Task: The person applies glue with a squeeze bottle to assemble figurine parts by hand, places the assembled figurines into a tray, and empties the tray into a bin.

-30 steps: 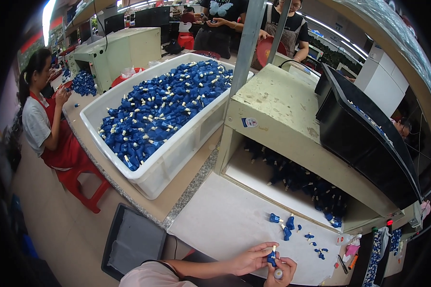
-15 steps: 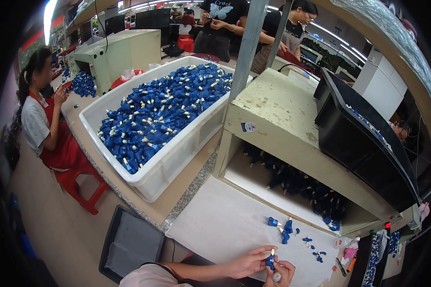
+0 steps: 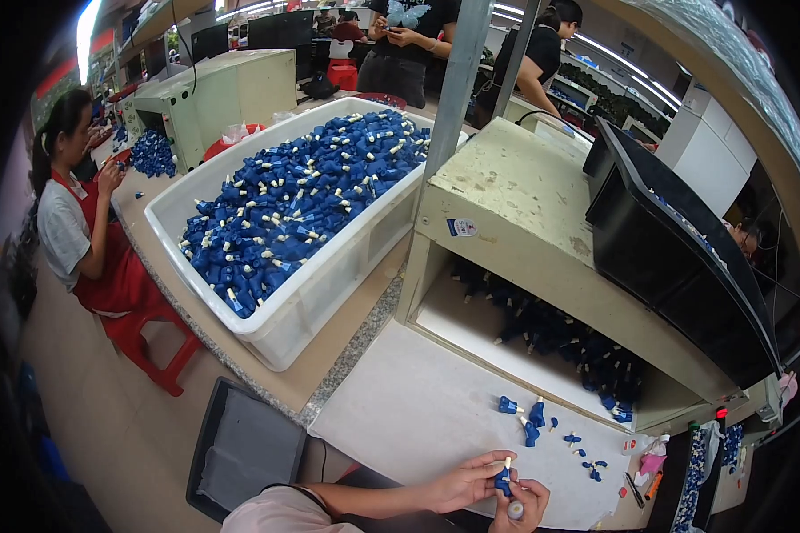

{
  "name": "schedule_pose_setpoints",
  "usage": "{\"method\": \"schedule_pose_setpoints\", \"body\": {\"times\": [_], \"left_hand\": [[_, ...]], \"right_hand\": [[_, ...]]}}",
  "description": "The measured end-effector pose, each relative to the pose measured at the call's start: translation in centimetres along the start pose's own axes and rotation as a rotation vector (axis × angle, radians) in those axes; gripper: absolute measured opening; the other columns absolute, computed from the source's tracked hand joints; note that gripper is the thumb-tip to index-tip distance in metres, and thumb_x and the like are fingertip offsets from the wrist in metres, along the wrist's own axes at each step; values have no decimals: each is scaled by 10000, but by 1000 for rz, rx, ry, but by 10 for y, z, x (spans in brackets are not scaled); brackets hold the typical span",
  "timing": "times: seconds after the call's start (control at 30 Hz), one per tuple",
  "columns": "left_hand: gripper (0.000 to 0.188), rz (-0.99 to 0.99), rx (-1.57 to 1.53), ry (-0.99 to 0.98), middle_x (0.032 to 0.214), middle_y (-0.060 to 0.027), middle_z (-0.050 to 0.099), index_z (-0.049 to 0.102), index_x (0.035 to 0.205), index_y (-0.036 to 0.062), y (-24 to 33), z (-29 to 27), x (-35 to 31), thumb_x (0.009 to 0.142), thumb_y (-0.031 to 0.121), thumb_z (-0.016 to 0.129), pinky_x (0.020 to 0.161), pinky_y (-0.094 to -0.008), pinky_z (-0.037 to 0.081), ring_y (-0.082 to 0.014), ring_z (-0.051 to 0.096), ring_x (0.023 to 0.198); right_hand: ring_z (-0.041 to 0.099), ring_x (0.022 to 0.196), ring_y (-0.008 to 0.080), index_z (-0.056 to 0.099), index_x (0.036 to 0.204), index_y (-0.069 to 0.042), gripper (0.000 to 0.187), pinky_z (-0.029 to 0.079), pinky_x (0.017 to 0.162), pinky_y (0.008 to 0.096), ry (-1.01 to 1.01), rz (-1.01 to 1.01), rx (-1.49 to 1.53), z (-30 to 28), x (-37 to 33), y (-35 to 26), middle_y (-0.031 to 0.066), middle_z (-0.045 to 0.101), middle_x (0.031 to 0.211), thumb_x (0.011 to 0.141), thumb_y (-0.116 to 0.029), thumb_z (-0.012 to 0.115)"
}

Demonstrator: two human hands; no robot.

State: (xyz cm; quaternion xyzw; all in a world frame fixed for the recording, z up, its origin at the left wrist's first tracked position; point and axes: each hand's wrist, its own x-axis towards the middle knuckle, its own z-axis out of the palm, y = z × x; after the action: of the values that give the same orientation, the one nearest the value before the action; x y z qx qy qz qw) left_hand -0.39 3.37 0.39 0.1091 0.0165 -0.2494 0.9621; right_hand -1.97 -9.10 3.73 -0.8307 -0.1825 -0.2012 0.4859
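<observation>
Your left hand (image 3: 465, 484) pinches the blue moulded piece (image 3: 504, 484), cream tip upward, above the near edge of the white-covered tabletop (image 3: 400, 400). Your right hand (image 3: 526, 508) curls around a small pale round-ended object (image 3: 516, 510), fingertips beside the piece; whether they touch it, I cannot tell. A light, steady pinch that leaves the tip visible should serve best. Stay inside the near edge, so a slip lands on the tabletop.
</observation>
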Motion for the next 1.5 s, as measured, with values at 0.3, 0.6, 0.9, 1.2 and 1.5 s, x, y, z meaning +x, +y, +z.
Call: {"method": "schedule_pose_setpoints", "body": {"times": [0.3,0.6,0.9,1.2,1.5], "left_hand": [[325,0,7,12,995,-64,479,343,1167,77,0,4,-6,881,206,428,823,-264,365,-138,459,944],[324,26,0,23,1005,-79,483,340,1171,72,6,3,4,885,201,417,823,-267,375,-150,466,955],[314,65,22,-58,1059,-95,466,315,1184,99,18,3,5,898,209,381,849,-288,375,-180,447,1041],[344,72,40,-46,1056,-78,457,325,1201,68,4,5,-6,887,180,413,865,-281,374,-147,460,990],[336,169,69,9,1102,-102,474,357,1195,94,13,9,0,873,152,432,829,-301,409,-174,483,994]], "right_hand": [[496,817,264,575,846,-13,210,424,698,320,3,-38,-5,1,-4,0,132,502,896,655,63,617],[508,653,170,580,790,-34,189,417,550,245,32,41,-16,8,8,7,123,486,902,632,42,651],[508,750,184,562,813,-37,181,408,615,243,3,9,24,11,16,5,119,468,945,661,33,628],[471,596,128,563,794,-43,168,395,572,221,46,29,57,4,0,2,111,473,944,662,27,642],[545,713,202,586,817,-30,212,441,597,254,44,-67,16,8,19,1,137,525,915,635,47,662]]}}
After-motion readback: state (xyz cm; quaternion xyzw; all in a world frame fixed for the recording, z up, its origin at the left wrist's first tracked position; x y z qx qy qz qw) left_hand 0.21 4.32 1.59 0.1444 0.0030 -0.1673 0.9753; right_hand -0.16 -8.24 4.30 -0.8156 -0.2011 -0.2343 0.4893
